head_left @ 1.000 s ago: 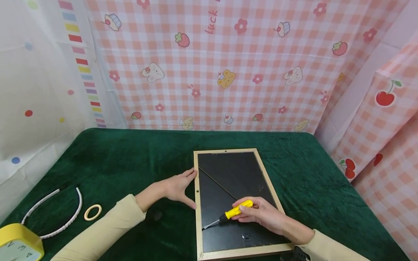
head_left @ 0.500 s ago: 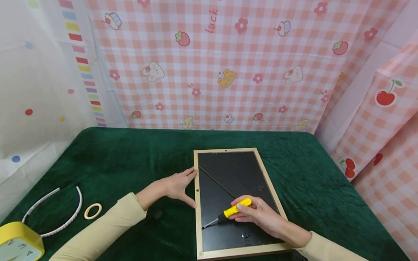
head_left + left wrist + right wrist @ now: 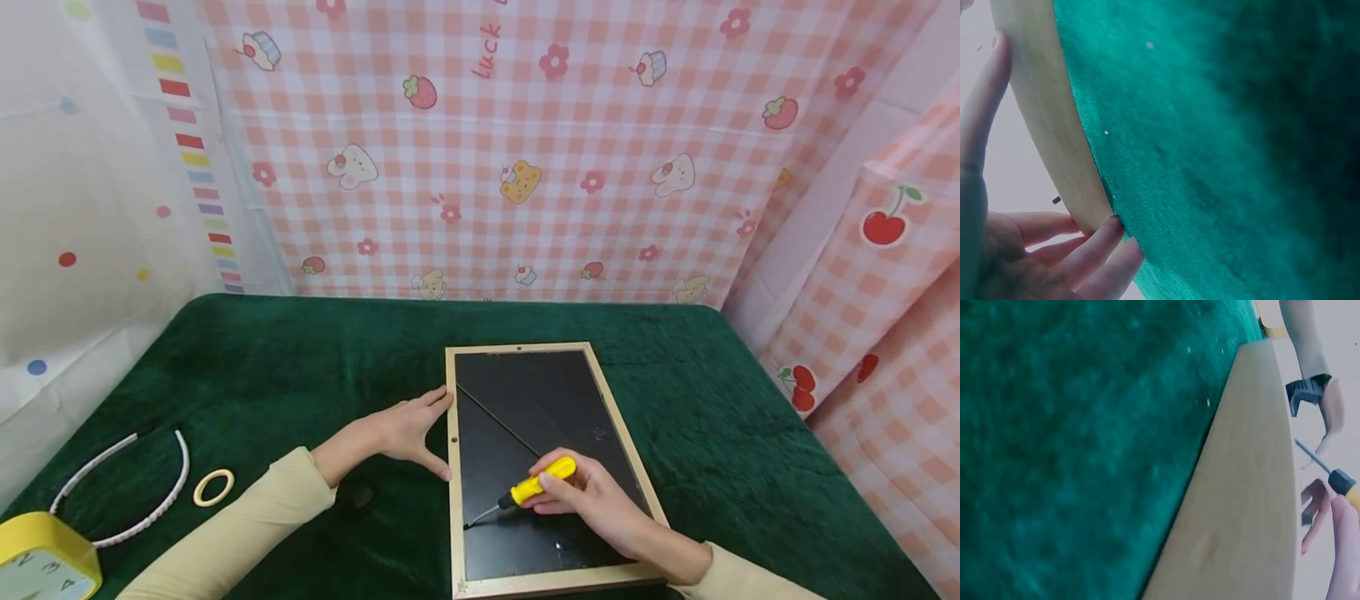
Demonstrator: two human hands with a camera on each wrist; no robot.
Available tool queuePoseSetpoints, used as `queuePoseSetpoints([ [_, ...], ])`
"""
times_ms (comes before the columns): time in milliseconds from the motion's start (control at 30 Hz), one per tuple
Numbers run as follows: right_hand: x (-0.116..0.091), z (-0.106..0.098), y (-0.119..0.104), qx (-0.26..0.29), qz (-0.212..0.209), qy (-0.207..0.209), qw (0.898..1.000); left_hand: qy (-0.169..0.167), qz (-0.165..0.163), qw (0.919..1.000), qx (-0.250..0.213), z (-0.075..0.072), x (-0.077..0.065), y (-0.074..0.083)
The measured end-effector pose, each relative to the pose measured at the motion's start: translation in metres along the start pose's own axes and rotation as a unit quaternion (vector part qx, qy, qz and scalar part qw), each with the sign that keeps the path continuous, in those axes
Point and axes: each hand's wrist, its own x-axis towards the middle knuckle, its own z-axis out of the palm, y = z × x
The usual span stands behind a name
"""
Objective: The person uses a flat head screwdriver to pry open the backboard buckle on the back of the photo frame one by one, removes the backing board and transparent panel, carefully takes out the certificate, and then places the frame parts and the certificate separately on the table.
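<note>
A picture frame (image 3: pixel 456 500) of light wood lies on the green cloth with its black backing board (image 3: pixel 525 392) up. My right hand (image 3: pixel 592 500) grips the yellow handle of a screwdriver (image 3: pixel 551 479). Its shaft slants down to the left, the tip at a small dark spot by the frame's inner left edge. With fingers and thumb spread wide, my left hand (image 3: pixel 405 432) rests against the frame's left side. In the left wrist view, its fingertips touch the wooden side (image 3: pixel 1054 125). A thin tan line crosses the board diagonally and passes under my right hand.
On the left of the green cloth (image 3: pixel 315 358) lie a wooden ring (image 3: pixel 213 488) and a white headband (image 3: pixel 150 521). A yellow clock (image 3: pixel 52 550) stands at the lower left corner. A pink checked curtain (image 3: pixel 480 233) hangs behind the table.
My right hand and the screwdriver's handle have shifted slightly left, while the tip stays at the same spot. My left hand has kept its place on the frame.
</note>
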Motion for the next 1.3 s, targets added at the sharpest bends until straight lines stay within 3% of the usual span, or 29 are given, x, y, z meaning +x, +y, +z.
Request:
queuePoseSetpoints([
  [333, -0.006, 0.020, -0.012, -0.053, -0.044, 0.046, 0.997, 0.006, 0.001, 1.0000, 0.003, -0.001, 0.000, -0.001],
  [500, -0.004, 0.038, -0.025, -0.125, -0.059, 0.089, 0.986, 0.005, -0.004, 1.0000, 0.007, -0.001, 0.001, 0.000],
  [633, 0.000, 0.048, -0.034, -0.186, -0.078, 0.092, 0.975, 0.007, -0.008, 0.9999, 0.003, 0.000, 0.001, 0.000],
  [900, 0.001, 0.070, -0.072, -0.280, -0.117, 0.066, 0.951, 0.007, -0.016, 0.9998, -0.008, 0.001, 0.001, 0.000],
  [1033, 0.003, 0.067, -0.081, -0.273, -0.118, 0.028, 0.954, 0.003, -0.018, 0.9998, -0.011, 0.002, 0.001, 0.000],
  [1133, 0.008, 0.057, -0.072, -0.251, -0.111, -0.016, 0.961, 0.000, -0.015, 0.9998, -0.012, 0.002, 0.001, 0.000],
  [1300, 0.018, 0.047, -0.056, -0.232, -0.126, -0.082, 0.961, 0.001, -0.020, 0.9997, -0.014, 0.001, 0.001, -0.001],
])
